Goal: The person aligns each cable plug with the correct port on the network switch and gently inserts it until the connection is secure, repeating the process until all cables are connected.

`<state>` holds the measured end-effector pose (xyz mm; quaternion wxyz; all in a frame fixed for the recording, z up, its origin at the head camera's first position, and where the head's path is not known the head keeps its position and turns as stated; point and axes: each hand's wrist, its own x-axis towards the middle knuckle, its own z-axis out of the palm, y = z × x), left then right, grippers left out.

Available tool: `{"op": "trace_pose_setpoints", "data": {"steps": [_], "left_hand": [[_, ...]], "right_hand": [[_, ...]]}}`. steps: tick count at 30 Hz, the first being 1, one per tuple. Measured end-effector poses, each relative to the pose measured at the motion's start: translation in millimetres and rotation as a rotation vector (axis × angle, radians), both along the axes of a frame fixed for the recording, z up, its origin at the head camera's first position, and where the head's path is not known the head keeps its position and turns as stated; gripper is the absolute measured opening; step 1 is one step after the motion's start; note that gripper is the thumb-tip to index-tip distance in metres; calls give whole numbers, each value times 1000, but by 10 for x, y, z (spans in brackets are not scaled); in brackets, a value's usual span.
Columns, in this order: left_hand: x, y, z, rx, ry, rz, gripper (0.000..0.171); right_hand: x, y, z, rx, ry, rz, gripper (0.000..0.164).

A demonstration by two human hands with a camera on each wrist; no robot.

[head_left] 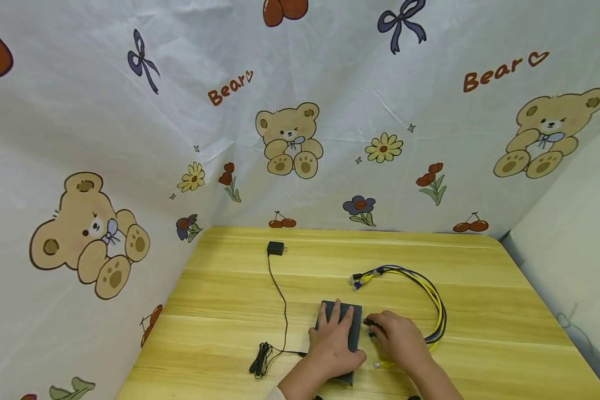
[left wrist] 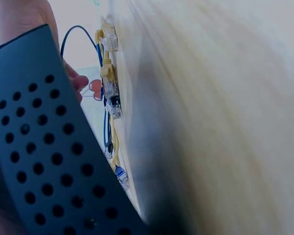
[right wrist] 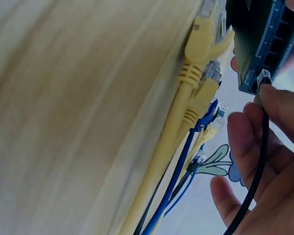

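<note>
A dark network switch [head_left: 355, 328] lies on the table, its row of ports [right wrist: 274, 44] facing right. My left hand [head_left: 334, 345] rests on its top with spread fingers, and the left wrist view shows its perforated casing [left wrist: 24, 73]. With thumb and fingertips, my right hand [right wrist: 284, 127] pinches the plug of a black Ethernet cable [right wrist: 257, 183]. Its clear plug [right wrist: 264, 77] is at the end port; how far in it sits, I cannot tell. Beside that hand run yellow Ethernet cables [right wrist: 198, 44] and a blue Ethernet cable [right wrist: 179, 166].
The cable bundle [head_left: 442, 314] curves across the right of the table, with several plug ends [head_left: 358, 280] behind the switch. A black power adapter [head_left: 275, 248] lies at the back; its cord runs to a tied coil [head_left: 261, 358] left of the switch.
</note>
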<state>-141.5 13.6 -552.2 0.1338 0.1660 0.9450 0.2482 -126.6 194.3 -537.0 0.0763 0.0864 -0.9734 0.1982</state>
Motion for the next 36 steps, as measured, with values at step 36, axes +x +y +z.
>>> {"op": "trace_pose_setpoints", "data": {"steps": [36], "left_hand": [[-17,-102,-16,56,-12,-106,84]], "right_hand": [[9,0,6,118,142,23,14]]}}
